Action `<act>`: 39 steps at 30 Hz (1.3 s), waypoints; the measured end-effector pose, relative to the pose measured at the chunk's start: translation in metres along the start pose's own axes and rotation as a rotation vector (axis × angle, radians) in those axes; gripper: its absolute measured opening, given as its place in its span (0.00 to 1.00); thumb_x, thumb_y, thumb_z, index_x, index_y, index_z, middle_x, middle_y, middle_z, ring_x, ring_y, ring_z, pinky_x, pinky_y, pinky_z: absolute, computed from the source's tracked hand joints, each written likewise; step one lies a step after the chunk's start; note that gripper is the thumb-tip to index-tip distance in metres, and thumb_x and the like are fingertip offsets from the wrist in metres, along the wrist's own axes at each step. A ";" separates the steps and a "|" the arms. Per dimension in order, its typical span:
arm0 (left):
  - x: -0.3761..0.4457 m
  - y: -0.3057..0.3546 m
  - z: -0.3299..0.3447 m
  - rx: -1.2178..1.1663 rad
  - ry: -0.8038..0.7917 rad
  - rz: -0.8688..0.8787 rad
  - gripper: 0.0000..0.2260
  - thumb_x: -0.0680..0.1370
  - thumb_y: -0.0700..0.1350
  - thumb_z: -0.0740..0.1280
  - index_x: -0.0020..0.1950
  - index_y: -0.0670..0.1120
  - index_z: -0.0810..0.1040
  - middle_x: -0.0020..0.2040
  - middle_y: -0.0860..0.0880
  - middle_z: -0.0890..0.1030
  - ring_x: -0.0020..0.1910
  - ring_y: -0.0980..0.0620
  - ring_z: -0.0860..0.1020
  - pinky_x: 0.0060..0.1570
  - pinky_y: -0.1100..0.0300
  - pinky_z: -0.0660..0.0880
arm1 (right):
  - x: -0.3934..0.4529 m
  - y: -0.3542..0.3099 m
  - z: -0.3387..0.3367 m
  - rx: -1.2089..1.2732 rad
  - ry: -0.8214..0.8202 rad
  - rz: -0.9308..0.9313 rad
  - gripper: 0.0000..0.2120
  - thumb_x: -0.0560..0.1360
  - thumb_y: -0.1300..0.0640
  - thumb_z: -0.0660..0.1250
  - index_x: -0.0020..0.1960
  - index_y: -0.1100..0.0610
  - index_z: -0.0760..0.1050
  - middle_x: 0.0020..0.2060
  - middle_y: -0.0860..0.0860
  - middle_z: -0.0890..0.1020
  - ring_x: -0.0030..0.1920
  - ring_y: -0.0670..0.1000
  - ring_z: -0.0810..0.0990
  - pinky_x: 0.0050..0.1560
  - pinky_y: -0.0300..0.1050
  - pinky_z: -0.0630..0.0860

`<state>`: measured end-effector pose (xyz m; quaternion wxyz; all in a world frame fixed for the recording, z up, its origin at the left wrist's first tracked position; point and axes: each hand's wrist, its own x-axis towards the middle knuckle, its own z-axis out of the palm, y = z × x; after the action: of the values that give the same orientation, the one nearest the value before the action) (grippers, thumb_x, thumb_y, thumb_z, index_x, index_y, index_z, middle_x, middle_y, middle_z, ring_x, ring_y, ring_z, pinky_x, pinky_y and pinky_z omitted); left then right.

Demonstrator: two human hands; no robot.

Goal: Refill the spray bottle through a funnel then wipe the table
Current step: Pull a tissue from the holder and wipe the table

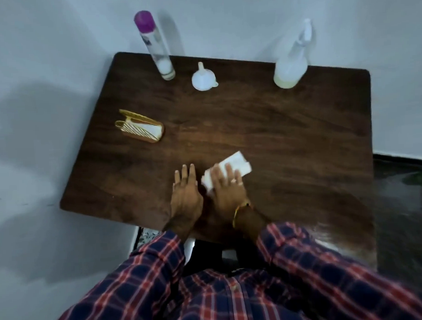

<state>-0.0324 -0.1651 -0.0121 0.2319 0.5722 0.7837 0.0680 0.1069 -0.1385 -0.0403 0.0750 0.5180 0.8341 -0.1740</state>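
Sleeves: my two plaid sleeves (pixel 304 264), navy with red and white, filled the near edge of the view, both arms reaching forward over the table.
Table: the dark wooden table (pixel 288 138) stood against a pale wall, its near edge just above my cuffs.
Left hand: my left hand (pixel 186 188) lay flat on the wood near the front edge, palm down, fingers straight and together, holding nothing.
Right hand: my right hand (pixel 226 186) lay just beside the left, fingers straight and spread, pressing down on the tissue; a bangle sat at that wrist and a ring showed on one finger.
Tissue: the white folded tissue (pixel 237 162) lay flat on the table under my right fingers, its far corner sticking out beyond them.
Napkin holder: a gold wire napkin holder (pixel 139 127) with white paper in it stood further back on the left.
Funnel: the white funnel (pixel 203 78) rested mouth-down, spout up, near the far edge.
Refill bottle: a tall clear bottle with a purple cap (pixel 157 45) stood left of the funnel.
Spray bottle: the white spray bottle (pixel 291 63) stood upright at the far right, well apart from both hands.
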 end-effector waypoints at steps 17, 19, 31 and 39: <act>0.053 -0.054 -0.028 0.050 -0.193 0.182 0.23 0.84 0.45 0.55 0.79 0.44 0.57 0.79 0.42 0.57 0.79 0.43 0.52 0.76 0.48 0.53 | 0.086 -0.014 -0.017 0.034 0.017 0.175 0.33 0.78 0.42 0.45 0.77 0.60 0.61 0.76 0.58 0.63 0.75 0.66 0.61 0.72 0.66 0.59; 0.056 -0.059 -0.028 0.044 -0.186 0.221 0.23 0.84 0.45 0.55 0.79 0.44 0.58 0.79 0.42 0.58 0.79 0.43 0.53 0.75 0.48 0.54 | 0.073 -0.024 -0.019 0.066 0.009 0.069 0.35 0.77 0.42 0.40 0.78 0.58 0.59 0.77 0.56 0.61 0.77 0.63 0.58 0.74 0.63 0.55; 0.069 -0.043 -0.051 0.034 -0.123 0.270 0.23 0.84 0.47 0.54 0.79 0.48 0.57 0.80 0.47 0.56 0.79 0.49 0.51 0.77 0.51 0.52 | 0.111 0.030 -0.074 0.630 0.104 0.913 0.30 0.64 0.53 0.80 0.60 0.62 0.74 0.59 0.61 0.80 0.60 0.62 0.79 0.59 0.53 0.77; 0.067 -0.046 -0.066 0.056 -0.252 0.204 0.25 0.84 0.50 0.53 0.80 0.48 0.53 0.80 0.47 0.53 0.79 0.48 0.50 0.76 0.50 0.56 | 0.101 0.016 -0.086 0.758 0.257 0.871 0.07 0.69 0.60 0.73 0.48 0.58 0.83 0.52 0.58 0.84 0.56 0.59 0.81 0.57 0.46 0.76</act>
<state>-0.1172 -0.1083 0.0098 0.3045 0.6592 0.6876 -0.0029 0.0803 -0.0162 0.0054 -0.1522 0.8205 0.4265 -0.3489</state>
